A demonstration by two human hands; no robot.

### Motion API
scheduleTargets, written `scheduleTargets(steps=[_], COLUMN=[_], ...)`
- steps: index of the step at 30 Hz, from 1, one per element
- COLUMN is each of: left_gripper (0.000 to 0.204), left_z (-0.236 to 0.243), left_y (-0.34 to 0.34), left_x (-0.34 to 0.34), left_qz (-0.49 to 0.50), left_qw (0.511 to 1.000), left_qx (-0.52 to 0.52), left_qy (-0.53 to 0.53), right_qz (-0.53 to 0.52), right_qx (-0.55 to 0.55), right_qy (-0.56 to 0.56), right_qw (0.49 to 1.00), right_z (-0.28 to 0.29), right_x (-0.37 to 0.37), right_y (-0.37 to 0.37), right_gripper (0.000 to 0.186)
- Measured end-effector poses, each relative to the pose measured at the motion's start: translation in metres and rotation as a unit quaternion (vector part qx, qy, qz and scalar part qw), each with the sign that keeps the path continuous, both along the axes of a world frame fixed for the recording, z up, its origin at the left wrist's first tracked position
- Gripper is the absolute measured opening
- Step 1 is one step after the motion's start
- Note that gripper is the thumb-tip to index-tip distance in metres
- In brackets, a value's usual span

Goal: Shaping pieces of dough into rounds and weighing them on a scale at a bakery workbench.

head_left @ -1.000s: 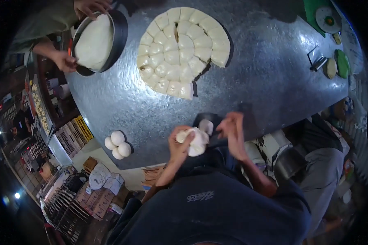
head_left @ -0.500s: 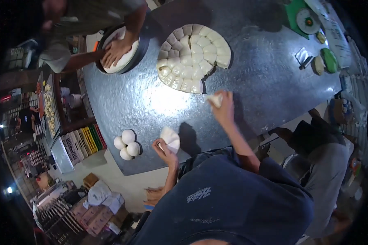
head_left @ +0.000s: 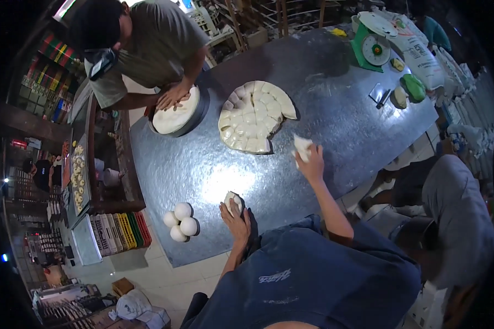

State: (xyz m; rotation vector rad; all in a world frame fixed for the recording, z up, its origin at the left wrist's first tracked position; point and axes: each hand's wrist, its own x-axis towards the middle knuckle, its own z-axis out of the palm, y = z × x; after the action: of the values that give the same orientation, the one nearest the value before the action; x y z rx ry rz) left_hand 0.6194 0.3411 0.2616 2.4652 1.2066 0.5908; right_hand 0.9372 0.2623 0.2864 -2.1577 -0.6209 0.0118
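Observation:
My left hand (head_left: 237, 222) is palm down at the near part of the metal table, its fingers curved over a white piece of dough (head_left: 232, 198). Farther right, my right hand (head_left: 312, 163) grips another ragged piece of dough (head_left: 301, 145), which sticks up past the fingers. Beyond my hands lies a flat round of dough (head_left: 252, 116), scored into many portions, with a gap at its right front edge. Several smooth dough balls (head_left: 181, 221) sit clustered to the left of my left hand.
Across the table (head_left: 335, 104) a co-worker presses both hands on dough (head_left: 175, 114) in a round dark pan (head_left: 203, 107). A green scale (head_left: 370, 50), a green bag (head_left: 413, 88) and a small metal tool (head_left: 383, 98) occupy the far right. Another person's leg (head_left: 450, 203) is close at right.
My left hand has turned from holding its dough up to lying palm down over it. My right hand still holds dough, now more upright. The view has tilted toward the far side.

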Motion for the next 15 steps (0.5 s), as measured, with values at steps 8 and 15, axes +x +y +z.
scheduleTargets(steps=[8, 15], left_gripper=[0.039, 0.044], left_z=[-0.024, -0.012], left_y=[0.047, 0.122], left_x=[0.021, 0.082], left_qz=[-0.033, 0.123], left_qw=[0.996, 0.989], left_qx=[0.081, -0.035], left_qy=[0.022, 0.076], right_qz=[-0.024, 0.032], right_qx=[-0.053, -0.09], right_qy=[-0.287, -0.252], right_qw=[0.956, 0.963], right_z=[-0.031, -0.046], right_x=[-0.013, 0.053], right_y=[-0.059, 0.014], right_gripper=[0.031, 0.025])
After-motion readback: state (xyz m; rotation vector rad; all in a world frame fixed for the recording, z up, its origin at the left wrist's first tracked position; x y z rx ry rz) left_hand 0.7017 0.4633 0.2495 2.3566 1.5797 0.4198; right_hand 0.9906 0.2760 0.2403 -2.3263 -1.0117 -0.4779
